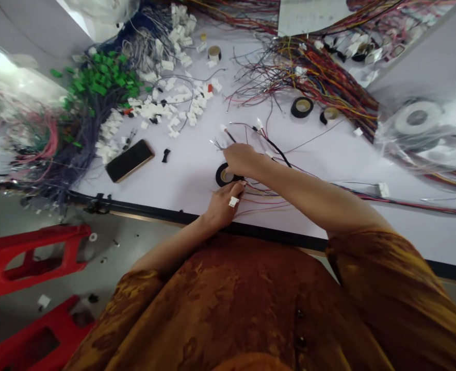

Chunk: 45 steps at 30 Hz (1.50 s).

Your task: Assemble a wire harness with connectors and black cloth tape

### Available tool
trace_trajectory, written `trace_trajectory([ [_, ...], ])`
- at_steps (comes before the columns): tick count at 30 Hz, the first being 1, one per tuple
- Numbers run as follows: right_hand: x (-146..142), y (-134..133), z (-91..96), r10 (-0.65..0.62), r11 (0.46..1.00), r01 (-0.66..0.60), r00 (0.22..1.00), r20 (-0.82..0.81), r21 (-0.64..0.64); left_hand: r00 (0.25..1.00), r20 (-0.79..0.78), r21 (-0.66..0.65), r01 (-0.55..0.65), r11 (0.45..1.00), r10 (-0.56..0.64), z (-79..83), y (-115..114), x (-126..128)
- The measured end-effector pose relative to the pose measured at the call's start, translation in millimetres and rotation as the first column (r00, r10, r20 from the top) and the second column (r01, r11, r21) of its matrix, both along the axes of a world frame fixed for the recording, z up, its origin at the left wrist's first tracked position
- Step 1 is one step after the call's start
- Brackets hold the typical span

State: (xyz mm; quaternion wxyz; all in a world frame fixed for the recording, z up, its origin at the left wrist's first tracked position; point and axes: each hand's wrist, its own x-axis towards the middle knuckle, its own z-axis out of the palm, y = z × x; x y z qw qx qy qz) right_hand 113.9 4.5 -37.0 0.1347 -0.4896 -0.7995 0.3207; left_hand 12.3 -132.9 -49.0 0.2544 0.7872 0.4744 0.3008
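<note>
My right hand [240, 157] is closed around a thin bundle of wires [259, 136] whose ends carry small white connectors and fan out toward the far side. A black tape roll [224, 175] sits just under that hand, partly hidden by it. My left hand [224, 203] is closed near the table's front edge, pinching the same wire bundle, with a small white connector [233, 202] against its fingers. Red, black and other coloured strands [266, 193] trail to the right from between the hands.
A phone [130, 160] lies to the left. Loose white connectors [174, 105], green connectors [104, 80] and tangled harnesses [328, 77] crowd the back. Two more tape rolls [302, 107] sit at the right centre. Red stools [30, 257] stand on the floor at left.
</note>
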Motion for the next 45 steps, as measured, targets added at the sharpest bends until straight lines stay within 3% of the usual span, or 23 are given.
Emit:
trace_trajectory([
  [3,-13.2,5.8,-11.1,-0.013,0.999,0.01,0.997,-0.077,-0.031,0.999,0.008,0.025,0.036,0.999,-0.036,-0.7,-1.0,-0.5],
  [5,-7.9,7.4,-6.4,0.012,0.999,-0.013,1.0,-0.021,-0.053,0.999,0.046,0.036,0.011,0.999,-0.013,-2.4,-1.3,-3.9],
  [7,8.3,4.6,5.0,-0.012,0.999,0.012,1.0,-0.005,-0.039,0.987,0.149,0.0,-0.067,0.998,0.066,-5.2,0.9,-9.9],
  [9,30.7,-5.1,16.2,-0.138,0.99,0.137,0.981,-0.135,-0.015,0.91,0.348,-0.152,-0.184,0.971,0.227,-7.4,7.5,-17.4],
  [11,53.0,-21.5,20.9,-0.331,0.943,0.321,0.884,-0.33,-0.086,0.726,0.534,-0.414,-0.221,0.883,0.433,-7.8,18.8,-24.1],
  [13,70.3,-41.0,17.0,-0.507,0.862,0.432,0.749,-0.425,-0.266,0.531,0.597,-0.643,-0.132,0.755,0.601,-6.4,32.2,-28.5],
  [14,76.4,-50.4,12.7,-0.574,0.817,0.452,0.692,-0.438,-0.357,0.472,0.595,-0.711,-0.07,0.7,0.651,-5.3,38.5,-29.5],
  [17,85.0,-70.5,-2.8,-0.675,0.731,0.448,0.586,-0.448,-0.516,0.437,0.559,-0.801,0.065,0.595,0.705,-2.7,51.5,-28.6],
  [21,85.2,-76.2,-13.3,-0.683,0.726,0.445,0.552,-0.477,-0.524,0.475,0.523,-0.838,0.135,0.529,0.708,-4.0,56.0,-21.1],
  [24,83.5,-75.4,-11.1,-0.666,0.743,0.445,0.57,-0.481,-0.5,0.493,0.565,-0.816,0.211,0.539,0.662,-6.1,58.1,-13.6],
  [27,80.8,-78.4,-4.4,-0.639,0.767,0.445,0.588,-0.495,-0.461,0.489,0.63,-0.765,0.258,0.59,0.603,-5.6,60.3,-6.9],
  [33,74.8,-85.0,8.6,-0.6,0.798,0.486,0.586,-0.544,-0.357,0.462,0.687,-0.691,0.181,0.699,0.56,-4.8,55.5,-3.2],
  [37,73.0,-82.8,17.8,-0.615,0.788,0.445,0.585,-0.528,-0.425,0.543,0.692,-0.61,0.087,0.787,0.476,-9.3,47.4,-7.0],
  [39,70.7,-89.6,22.3,-0.583,0.813,0.448,0.638,-0.503,-0.373,0.595,0.652,-0.576,-0.015,0.818,0.47,-9.1,42.8,-8.8],
  [41,65.6,-106.8,22.6,-0.504,0.859,0.47,0.712,-0.489,-0.202,0.639,0.603,-0.545,-0.108,0.832,0.478,-5.1,39.7,-9.8],
  [43,58.0,-131.4,16.6,-0.386,0.902,0.431,0.808,-0.444,0.0,0.653,0.593,-0.525,-0.13,0.841,0.471,2.9,39.1,-10.1],
  [45,50.1,-155.7,6.9,-0.274,0.947,0.313,0.908,-0.316,0.079,0.626,0.622,-0.541,-0.09,0.836,0.47,13.7,40.6,-9.9],
])
